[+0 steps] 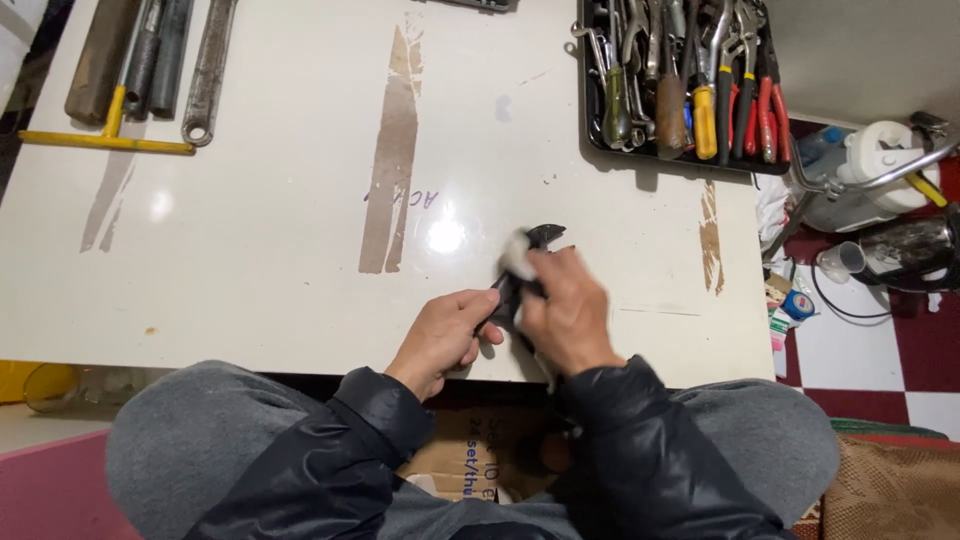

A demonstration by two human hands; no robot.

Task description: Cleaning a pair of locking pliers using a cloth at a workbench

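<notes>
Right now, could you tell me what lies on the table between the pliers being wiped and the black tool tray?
In the head view, only bare white tabletop lies between the pliers and the tool tray.

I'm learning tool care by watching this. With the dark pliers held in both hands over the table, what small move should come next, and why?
Probably slide the small white cloth forward onto the dark metal pliers' head. The left hand grips the handle end, the right hand presses the cloth mid-tool, and the jaw tip still sticks out uncovered beyond the cloth, above the white table.

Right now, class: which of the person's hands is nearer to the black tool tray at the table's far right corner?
The right hand. It lies below the black tool tray, slightly to its left; the left hand is further left and lower, gripping the dark pliers.
</notes>
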